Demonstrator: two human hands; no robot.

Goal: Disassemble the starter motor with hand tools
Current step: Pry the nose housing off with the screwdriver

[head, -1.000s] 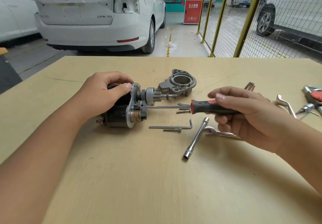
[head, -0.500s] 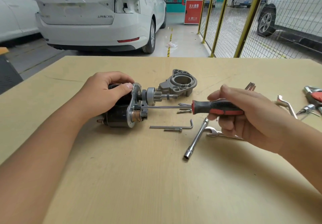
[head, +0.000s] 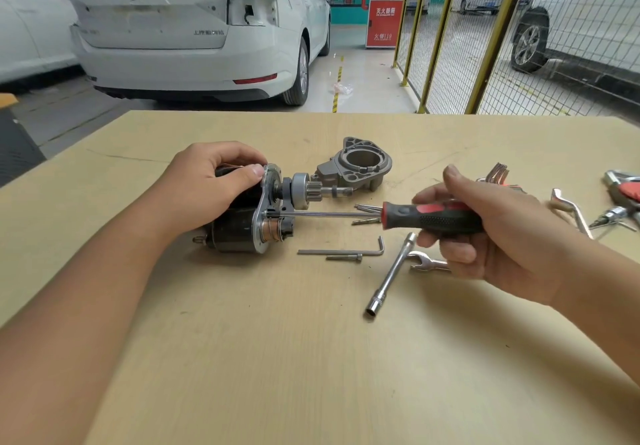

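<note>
Steel screwdriver tip is probably seating in a screw; right hand is gripping its handle, left hand clamping the starter motor on the table. Keep the shaft straight.

Hidden, cut-off and unclear items on the bench

We find the far upper side of the starter motor covered by the left hand, and the rear of the screwdriver handle buried in the right hand, so its end cannot be checked. Where the screwdriver tip meets the motor's plate is too small for us to read. The right hand also covers the far part of the open-end wrench and most of the red-handled tool behind it. At the right edge, the pliers are cut off. We cannot count the loose bolts behind the shaft.
</note>
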